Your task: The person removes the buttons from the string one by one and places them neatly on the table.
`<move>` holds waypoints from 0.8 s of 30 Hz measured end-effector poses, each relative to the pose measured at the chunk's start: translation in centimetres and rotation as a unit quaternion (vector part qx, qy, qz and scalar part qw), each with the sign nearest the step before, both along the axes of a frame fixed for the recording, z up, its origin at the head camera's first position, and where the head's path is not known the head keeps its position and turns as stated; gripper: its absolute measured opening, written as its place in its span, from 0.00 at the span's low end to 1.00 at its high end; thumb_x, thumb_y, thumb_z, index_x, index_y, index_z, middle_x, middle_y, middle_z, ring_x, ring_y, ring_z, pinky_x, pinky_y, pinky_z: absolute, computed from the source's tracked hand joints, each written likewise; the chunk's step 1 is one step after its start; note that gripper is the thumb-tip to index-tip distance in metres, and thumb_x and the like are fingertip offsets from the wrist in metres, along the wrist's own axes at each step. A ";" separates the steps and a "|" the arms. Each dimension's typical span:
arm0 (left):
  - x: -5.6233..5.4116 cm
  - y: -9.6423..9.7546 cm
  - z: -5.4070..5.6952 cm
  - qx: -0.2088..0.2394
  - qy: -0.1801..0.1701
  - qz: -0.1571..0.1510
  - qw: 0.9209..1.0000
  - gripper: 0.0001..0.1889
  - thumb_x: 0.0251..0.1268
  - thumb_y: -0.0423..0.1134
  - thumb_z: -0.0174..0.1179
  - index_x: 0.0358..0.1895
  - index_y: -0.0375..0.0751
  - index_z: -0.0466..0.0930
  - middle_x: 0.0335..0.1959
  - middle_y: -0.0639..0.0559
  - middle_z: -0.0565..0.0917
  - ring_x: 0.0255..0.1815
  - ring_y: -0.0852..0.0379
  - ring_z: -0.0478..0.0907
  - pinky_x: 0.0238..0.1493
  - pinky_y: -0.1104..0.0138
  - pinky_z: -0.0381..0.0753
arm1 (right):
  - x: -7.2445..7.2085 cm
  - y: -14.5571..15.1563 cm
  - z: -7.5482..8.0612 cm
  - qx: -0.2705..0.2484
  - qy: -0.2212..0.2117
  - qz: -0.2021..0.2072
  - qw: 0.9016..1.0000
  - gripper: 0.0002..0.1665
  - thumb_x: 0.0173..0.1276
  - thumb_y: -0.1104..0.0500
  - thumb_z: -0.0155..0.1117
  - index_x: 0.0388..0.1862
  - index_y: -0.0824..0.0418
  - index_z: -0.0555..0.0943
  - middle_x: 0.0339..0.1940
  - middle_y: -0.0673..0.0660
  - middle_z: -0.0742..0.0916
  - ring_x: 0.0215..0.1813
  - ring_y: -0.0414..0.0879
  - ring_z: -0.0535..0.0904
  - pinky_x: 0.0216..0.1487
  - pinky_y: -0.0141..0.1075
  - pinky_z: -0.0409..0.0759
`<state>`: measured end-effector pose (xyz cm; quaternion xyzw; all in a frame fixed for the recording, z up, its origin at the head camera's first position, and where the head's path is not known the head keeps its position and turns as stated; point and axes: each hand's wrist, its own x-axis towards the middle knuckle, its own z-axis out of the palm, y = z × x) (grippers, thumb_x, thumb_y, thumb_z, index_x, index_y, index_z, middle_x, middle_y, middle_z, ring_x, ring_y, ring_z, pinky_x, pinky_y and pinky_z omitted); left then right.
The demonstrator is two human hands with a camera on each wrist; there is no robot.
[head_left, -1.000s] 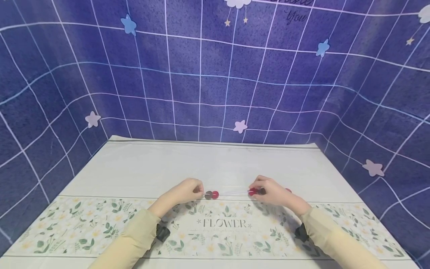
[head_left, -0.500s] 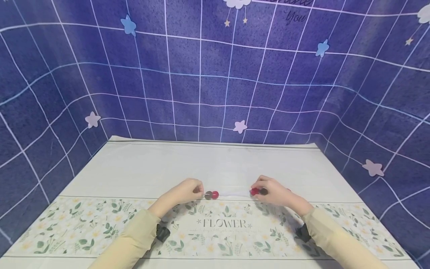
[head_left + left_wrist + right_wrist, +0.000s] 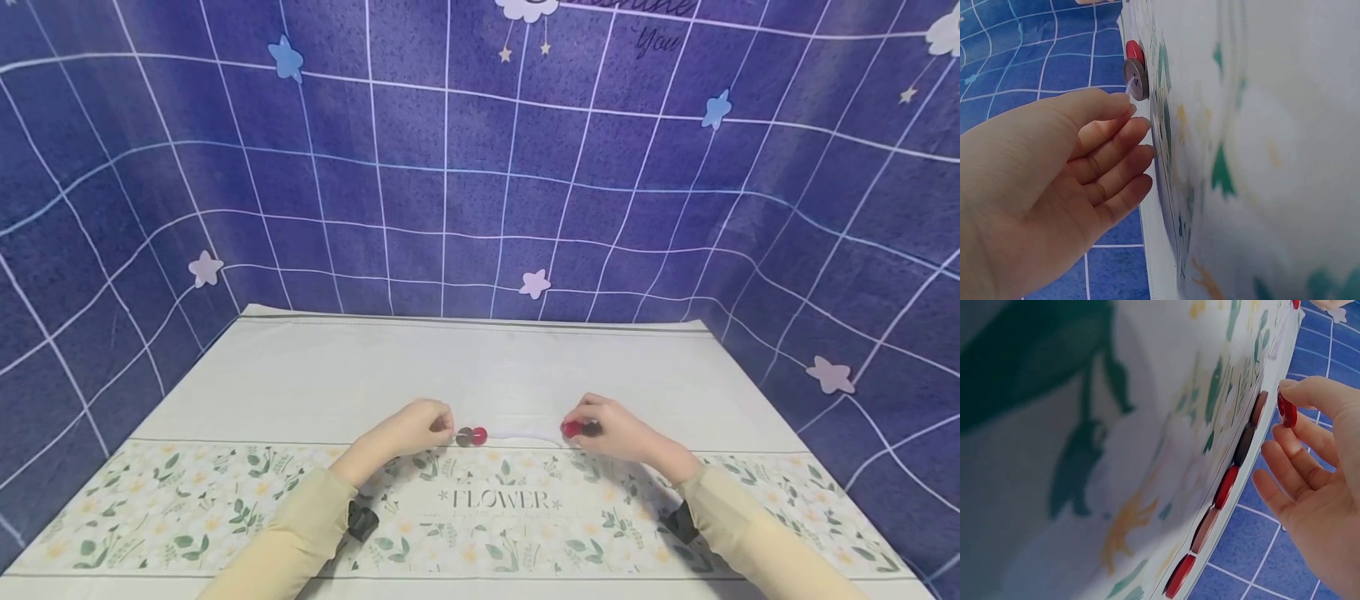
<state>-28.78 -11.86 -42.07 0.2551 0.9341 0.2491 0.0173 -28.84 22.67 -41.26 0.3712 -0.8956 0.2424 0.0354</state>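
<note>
My left hand [image 3: 422, 423] pinches the end of a thin clear cord [image 3: 1130, 85] between thumb and forefinger. That cord runs into a brown button [image 3: 1137, 80], beside which a red button [image 3: 1135, 51] sits on the cloth. To the right, my right hand [image 3: 611, 427] holds another red button [image 3: 1287, 410] on edge between thumb and forefinger, its other fingers loosely bent. A pale strand [image 3: 525, 434] stretches over the white cloth between the two hands, slightly curved. Below the right fingers a dark button [image 3: 1245, 443] lies on the table.
Several more buttons form a row under the right hand, among them a red one [image 3: 1227, 487], a pinkish brown one [image 3: 1205, 529] and another red one [image 3: 1180, 575]. The table wears a floral cloth [image 3: 495, 533]; a blue grid curtain [image 3: 480, 200] hangs behind it.
My right hand has shifted slightly right with its red button. The strand between the hands looked straight at first and now curves. My left hand has stayed in place.
</note>
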 end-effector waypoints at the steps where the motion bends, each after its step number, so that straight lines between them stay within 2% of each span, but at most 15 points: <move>1: 0.0 0.0 0.0 0.000 0.000 0.000 1.000 0.04 0.59 0.37 0.61 0.28 0.47 0.77 0.29 0.57 0.81 0.35 0.59 0.77 0.47 0.59 0.79 | 0.0 0.1 -0.1 -0.001 -0.001 -0.002 1.000 0.16 0.57 0.64 0.67 0.46 0.62 0.82 0.36 0.52 0.81 0.37 0.43 0.78 0.42 0.33 0.81; 6: 0.1 0.0 0.1 -0.003 0.000 0.005 1.000 0.04 0.59 0.38 0.61 0.28 0.48 0.77 0.30 0.57 0.81 0.37 0.59 0.78 0.48 0.59 0.79 | -0.1 0.4 -0.2 -0.016 -0.014 -0.004 1.000 0.16 0.56 0.65 0.66 0.46 0.64 0.82 0.37 0.53 0.81 0.38 0.43 0.79 0.42 0.31 0.82; 15: 0.2 0.1 0.2 -0.002 -0.005 0.008 1.000 0.04 0.59 0.38 0.61 0.27 0.48 0.77 0.29 0.57 0.81 0.36 0.59 0.78 0.47 0.59 0.80 | 0.1 0.9 -0.2 -0.033 -0.028 -0.006 0.999 0.16 0.55 0.66 0.66 0.45 0.66 0.81 0.38 0.55 0.81 0.40 0.46 0.80 0.45 0.34 0.82; 24: 0.2 0.2 0.3 -0.003 -0.004 0.007 1.000 0.04 0.58 0.38 0.61 0.27 0.48 0.77 0.28 0.57 0.81 0.35 0.60 0.78 0.46 0.60 0.79 | 0.1 1.8 -0.3 -0.025 0.033 -0.011 0.999 0.17 0.52 0.67 0.68 0.43 0.64 0.82 0.37 0.53 0.83 0.40 0.47 0.80 0.45 0.39 0.82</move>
